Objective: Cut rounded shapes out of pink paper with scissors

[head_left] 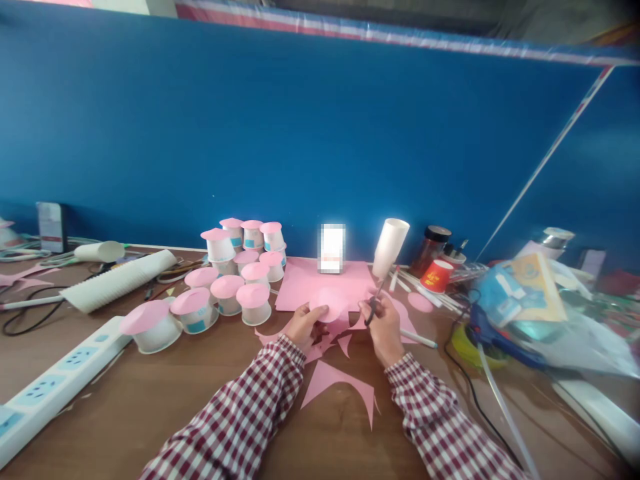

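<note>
Between the thumb and fingers of my left hand (304, 325) is a pink paper circle (330, 305), roughly round. My right hand (386, 328) is closed on a pair of scissors (371, 312), whose blades point up and away beside the circle. Under and around both hands lie pink offcuts, among them a large curved scrap (340, 385) nearer my body. Behind the circle a pink sheet (295, 283) lies on the table. A white marker (419, 339) rests just right of my right hand.
Several upturned paper cups with pink discs (228, 287) stand at the left. Farther left are a power strip (65, 373) and a stack of white cups (120, 280). At the right are a red cup (437, 275), a blue glue gun (505, 340) and plastic bags (585, 340). A blue partition (300, 133) rises behind.
</note>
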Available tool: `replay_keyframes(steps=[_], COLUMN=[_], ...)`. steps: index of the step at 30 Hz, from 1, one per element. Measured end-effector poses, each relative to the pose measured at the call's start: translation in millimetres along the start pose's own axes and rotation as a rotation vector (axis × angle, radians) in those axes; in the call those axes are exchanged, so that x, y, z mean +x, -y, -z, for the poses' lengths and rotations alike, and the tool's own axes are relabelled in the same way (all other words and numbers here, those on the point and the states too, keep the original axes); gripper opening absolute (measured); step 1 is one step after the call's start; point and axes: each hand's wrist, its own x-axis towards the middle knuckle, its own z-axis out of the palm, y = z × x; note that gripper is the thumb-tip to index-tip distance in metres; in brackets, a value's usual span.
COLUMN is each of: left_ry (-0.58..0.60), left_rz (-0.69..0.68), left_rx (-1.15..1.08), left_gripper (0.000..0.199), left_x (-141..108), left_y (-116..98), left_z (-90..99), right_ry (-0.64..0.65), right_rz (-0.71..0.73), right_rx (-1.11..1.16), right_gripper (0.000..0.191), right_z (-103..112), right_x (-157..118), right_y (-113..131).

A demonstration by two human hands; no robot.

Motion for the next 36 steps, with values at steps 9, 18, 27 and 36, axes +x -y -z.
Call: replay_keyframes(steps=[9, 18, 27, 36], left_ry=[-0.095, -0.076, -0.06, -0.053], left_rz=[0.003, -0.008, -0.004, -0.012], left_rx=[-0.16, -0.22, -0.269, -0.238], left_gripper=[0.018, 0.016, 0.015, 0.016], left_x=[-3, 2, 1, -1], left_y=[-8, -6, -6, -8], left_z=[-1.9, -1.4, 0.0, -2.7], right_ry=[-0.072, 0.254, 0.19, 0.246], right_rz=[0.029, 0.168, 0.169, 0.212], right_rx=[-0.057, -0.257, -0.224, -0.265], right_gripper=[0.045, 0.051, 0.043, 0.029], right_z=[1, -7, -6, -5], right_x=[1, -11, -11, -16], right_y=[1, 0, 3, 10])
